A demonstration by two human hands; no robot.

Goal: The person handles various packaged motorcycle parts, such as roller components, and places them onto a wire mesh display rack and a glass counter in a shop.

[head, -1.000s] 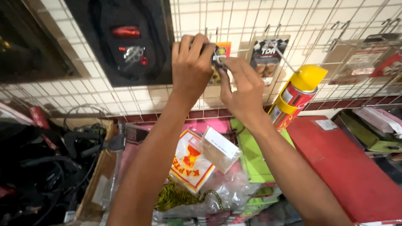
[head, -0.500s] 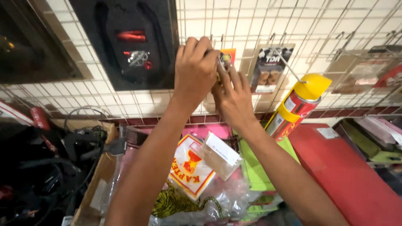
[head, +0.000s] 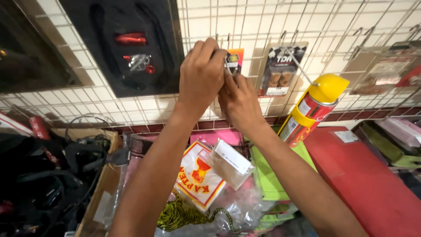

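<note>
**Hands close together on a hanging packet**

Hands now sit nearer each other than a second ago: the right hand (head: pixel 239 103) has slid in under the left hand (head: pixel 201 77), and both meet at the small orange-and-black packet (head: pixel 233 61) on the wire grid (head: pixel 245 26). The left hand pinches narrowly at the packet's top, by its hook; the right hand's fingers press it from below. Both forearms reach up and forward. Right of the hands stands a red spray can (head: pixel 309 112).

A small orange-and-black carded packet (head: pixel 233 61) hung upright on the white wire grid wall (head: pixel 263 26). Fingers covered its left edge and lower part, hiding the contents.
</note>
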